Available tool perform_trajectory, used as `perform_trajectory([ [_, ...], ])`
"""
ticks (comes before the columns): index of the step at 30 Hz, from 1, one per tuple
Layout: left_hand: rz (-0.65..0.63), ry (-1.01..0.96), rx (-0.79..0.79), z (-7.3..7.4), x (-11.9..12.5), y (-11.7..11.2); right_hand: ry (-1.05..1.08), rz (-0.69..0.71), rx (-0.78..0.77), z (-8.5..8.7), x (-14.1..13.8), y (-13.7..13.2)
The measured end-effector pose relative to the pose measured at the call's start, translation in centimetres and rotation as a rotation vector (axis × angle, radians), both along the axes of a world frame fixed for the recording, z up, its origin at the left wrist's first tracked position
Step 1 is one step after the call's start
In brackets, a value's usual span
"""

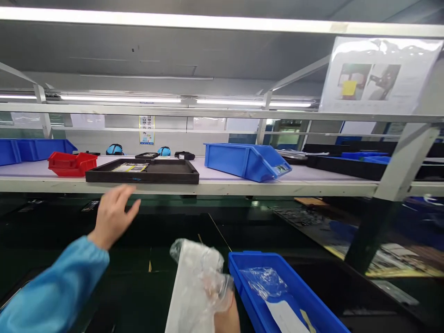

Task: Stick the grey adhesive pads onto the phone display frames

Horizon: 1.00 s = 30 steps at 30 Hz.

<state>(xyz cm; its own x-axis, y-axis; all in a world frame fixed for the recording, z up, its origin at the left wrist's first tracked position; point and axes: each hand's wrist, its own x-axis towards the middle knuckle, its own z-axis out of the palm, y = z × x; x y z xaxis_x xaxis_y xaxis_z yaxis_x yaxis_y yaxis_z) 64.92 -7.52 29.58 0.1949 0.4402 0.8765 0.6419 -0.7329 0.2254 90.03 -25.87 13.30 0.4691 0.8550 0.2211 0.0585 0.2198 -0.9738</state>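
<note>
My left hand (114,216), in a blue sleeve, is raised just below the front edge of the shelf. Its fingers are stretched out with the thumb apart, and it holds nothing. Above it on the shelf lies a shallow black tray (169,172) with a printed card (130,167) inside. At the bottom middle, my right hand (227,317) grips a flat white object in a clear plastic bag (194,286). Loose film covers part of those fingers. Right beside that hand stands a long blue bin (294,282) with clear film and paper strips in it.
A red bin (72,164) and a tilted blue bin (246,162) stand on the white shelf (229,187). A slanted post (391,199) rises at the right. Overhead hangs a sheet with pictures (379,76). The dark green bench (156,286) lies below.
</note>
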Motion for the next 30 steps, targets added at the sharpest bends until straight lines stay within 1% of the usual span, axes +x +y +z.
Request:
perform_trajectory([
  [1,0.078,0.078,0.08,2.7,0.0,1.9,0.084,-0.109,0.046,1.4,0.5,0.3],
  [2,0.141,0.19,0.105,4.9,0.0,3.7,0.126,-0.162,0.086,3.0,1.1,0.6],
  [3,0.195,0.312,0.096,6.6,0.0,5.3,0.139,-0.19,0.125,4.9,1.7,1.0],
  [4,0.24,0.426,0.059,7.8,0.0,6.7,0.153,-0.2,0.153,6.9,2.4,1.3],
  [5,0.262,0.517,0.02,8.5,0.0,7.8,0.172,-0.225,0.19,9.0,3.2,1.7],
  [6,0.275,0.569,-0.009,8.9,-0.1,8.7,0.181,-0.264,0.229,11.0,4.2,2.3],
  [8,0.29,0.611,-0.041,8.9,-0.2,9.8,0.182,-0.335,0.328,14.9,6.4,3.8],
  [10,0.317,0.608,-0.048,8.7,-0.4,10.5,0.154,-0.327,0.391,18.4,9.0,5.9],
  [11,0.334,0.604,-0.051,8.5,-0.4,10.7,0.113,-0.332,0.375,20.1,10.3,7.1],
  [13,0.368,0.585,-0.053,8.3,-0.2,11.0,-0.066,-0.467,0.229,23.3,12.6,9.7],
  [14,0.384,0.577,-0.052,8.2,0.0,11.0,-0.106,-0.495,0.192,24.8,13.6,11.1],
  [16,0.401,0.543,-0.019,8.0,0.4,10.6,-0.164,-0.501,0.11,27.4,15.0,13.8],
  [17,0.396,0.508,0.018,7.8,0.7,10.1,-0.193,-0.5,0.059,28.4,15.4,15.1],
  [19,0.34,0.411,0.112,7.0,1.1,8.6,-0.272,-0.492,-0.067,29.9,15.9,17.4],
  [21,0.228,0.323,0.168,5.4,1.1,6.3,-0.381,-0.487,-0.2,30.5,15.9,19.4],
  [22,0.159,0.302,0.158,4.1,0.9,4.9,-0.447,-0.492,-0.259,30.6,15.9,20.3],
  [23,0.087,0.305,0.115,2.4,0.5,3.4,-0.52,-0.505,-0.308,30.6,15.9,21.0],
  [24,0.008,0.324,0.046,0.4,0.0,1.9,-0.596,-0.525,-0.346,30.6,15.9,21.6],
  [25,-0.09,0.363,-0.056,-2.0,-0.6,0.5,-0.673,-0.548,-0.374,30.5,15.9,22.0],
  [26,-0.195,0.411,-0.176,-4.5,-1.5,-0.8,-0.748,-0.571,-0.395,30.5,16.0,22.3],
  [27,-0.267,0.452,-0.306,-7.1,-2.4,-2.0,-0.817,-0.591,-0.413,30.5,16.0,22.5],
  [29,-0.308,0.467,-0.549,-12.1,-4.9,-3.6,-0.93,-0.61,-0.454,30.3,16.2,22.1],
  [30,-0.295,0.443,-0.645,-14.2,-6.3,-4.0,-0.979,-0.618,-0.477,30.2,16.3,21.5],
])
